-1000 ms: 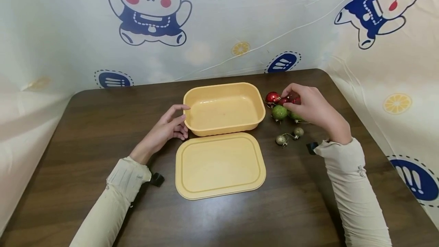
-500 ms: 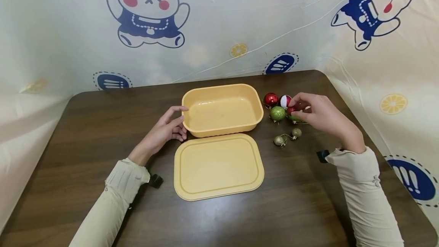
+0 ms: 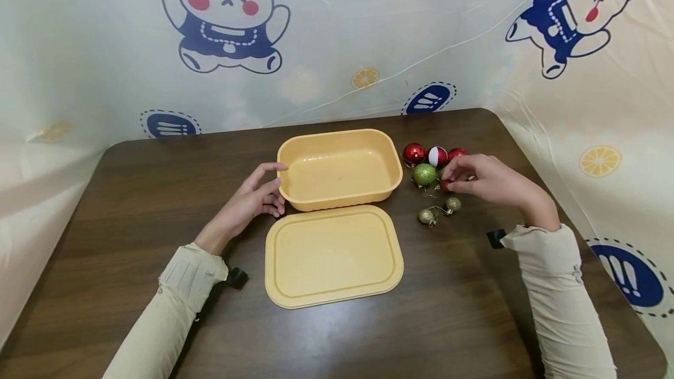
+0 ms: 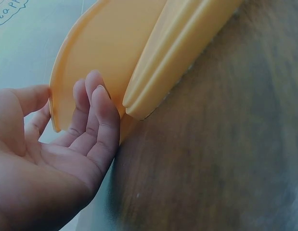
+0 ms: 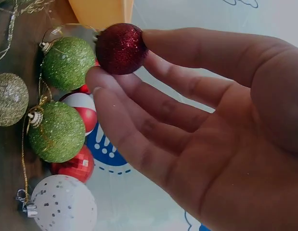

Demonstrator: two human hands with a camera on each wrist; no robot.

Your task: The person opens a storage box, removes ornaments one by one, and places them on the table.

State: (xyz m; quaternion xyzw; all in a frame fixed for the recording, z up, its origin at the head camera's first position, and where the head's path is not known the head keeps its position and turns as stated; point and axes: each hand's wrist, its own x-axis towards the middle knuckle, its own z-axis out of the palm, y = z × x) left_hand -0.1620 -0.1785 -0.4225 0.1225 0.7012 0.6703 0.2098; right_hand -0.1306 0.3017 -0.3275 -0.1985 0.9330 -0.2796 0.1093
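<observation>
My left hand (image 3: 253,195) holds the left end of a yellow plastic box (image 3: 339,171), thumb and index finger at its rim. The other fingers bend beside the box wall in the left wrist view. To the right of the box, my right hand (image 3: 487,179) pinches a dark red glitter bauble (image 5: 121,49) between thumb and fingertips. Close by lie green glitter baubles (image 5: 57,132), a red-and-white bauble (image 3: 437,156), shiny red baubles (image 3: 414,152) and a white bauble with silver dots (image 5: 64,204). The white one is hidden in the head view.
A yellow lid (image 3: 334,256) lies flat in front of the box. Two small gold baubles (image 3: 426,216) joined by a cord lie to the lid's right. A printed curtain (image 3: 326,28) hangs behind the brown table (image 3: 174,192).
My right hand has shifted right and a little nearer, uncovering the red-and-white bauble and a red one behind it. The dark red glitter bauble moves with it. My left hand stays at the box.
</observation>
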